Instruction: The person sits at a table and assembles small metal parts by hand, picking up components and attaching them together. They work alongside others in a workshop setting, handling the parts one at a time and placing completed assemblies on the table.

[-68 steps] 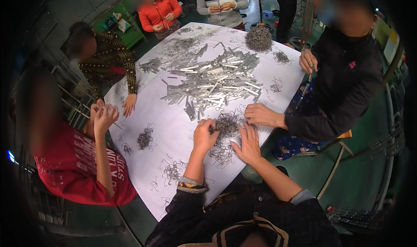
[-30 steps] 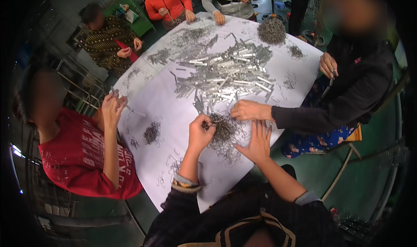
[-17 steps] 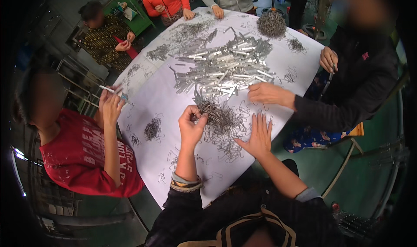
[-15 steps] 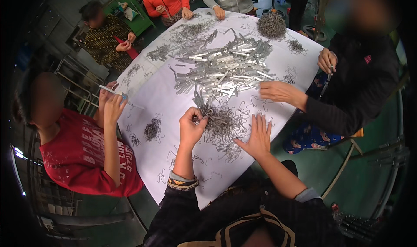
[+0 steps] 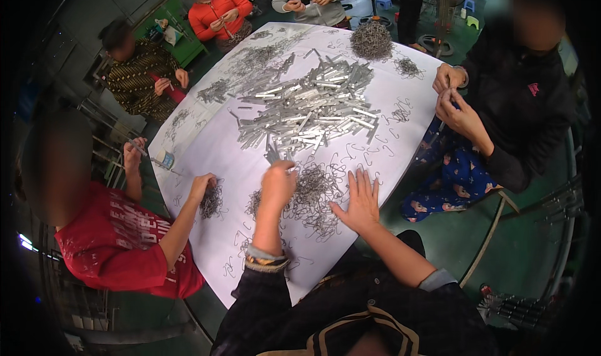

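The left hand (image 5: 280, 182) is curled shut, pinching at the tangle of thin wire hooks (image 5: 313, 193) on the white table (image 5: 206, 143). At its 3 o'clock, the right hand (image 5: 360, 199) lies flat and open. The hooks look light, springy and snag-prone; best plucked singly by the bend.

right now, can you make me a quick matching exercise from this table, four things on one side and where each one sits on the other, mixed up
Things:
1. left hand
2. right hand
3. pile of metal strips
4. round bundle of wire

Places:
A. far end of the white table
B. flat, fingers spread, on the right edge of the wire hook heap
C. middle of the table
D. closed over the top of the wire hook heap, near the strips

Pairs: 1-D, 2-B, 3-C, 4-A
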Demonstrator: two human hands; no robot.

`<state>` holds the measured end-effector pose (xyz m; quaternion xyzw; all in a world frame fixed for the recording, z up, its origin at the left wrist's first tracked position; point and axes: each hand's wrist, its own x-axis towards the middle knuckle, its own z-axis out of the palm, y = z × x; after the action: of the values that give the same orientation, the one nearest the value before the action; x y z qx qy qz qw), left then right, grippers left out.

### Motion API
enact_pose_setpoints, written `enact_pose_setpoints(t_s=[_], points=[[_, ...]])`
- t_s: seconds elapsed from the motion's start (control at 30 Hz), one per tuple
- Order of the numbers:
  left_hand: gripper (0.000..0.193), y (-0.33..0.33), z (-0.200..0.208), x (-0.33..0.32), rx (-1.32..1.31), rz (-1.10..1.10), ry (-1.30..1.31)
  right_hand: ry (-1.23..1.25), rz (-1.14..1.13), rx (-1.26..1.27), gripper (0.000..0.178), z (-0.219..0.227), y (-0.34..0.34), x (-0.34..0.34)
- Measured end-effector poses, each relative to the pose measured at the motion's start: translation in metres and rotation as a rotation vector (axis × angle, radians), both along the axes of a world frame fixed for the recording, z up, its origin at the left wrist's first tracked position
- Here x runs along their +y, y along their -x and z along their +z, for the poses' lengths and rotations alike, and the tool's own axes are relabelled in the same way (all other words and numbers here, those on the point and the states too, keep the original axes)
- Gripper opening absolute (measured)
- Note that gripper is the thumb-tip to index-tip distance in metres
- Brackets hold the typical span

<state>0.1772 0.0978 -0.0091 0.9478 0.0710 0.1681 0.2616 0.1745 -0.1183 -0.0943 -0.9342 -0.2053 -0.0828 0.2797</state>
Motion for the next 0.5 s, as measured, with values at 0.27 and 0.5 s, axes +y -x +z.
enact_pose_setpoints(t_s=[0.27,0.5], points=[[0.032,-0.109,-0.087,-0.074,-0.218,-0.285,-0.274,-0.014,-0.021,-0.014,0.088,-0.004,-0.003,0.001],[0.016,-0.119,-0.054,-0.087,0.163,-0.09,-0.195,0.002,-0.021,-0.005,0.083,-0.001,-0.002,0.001]])
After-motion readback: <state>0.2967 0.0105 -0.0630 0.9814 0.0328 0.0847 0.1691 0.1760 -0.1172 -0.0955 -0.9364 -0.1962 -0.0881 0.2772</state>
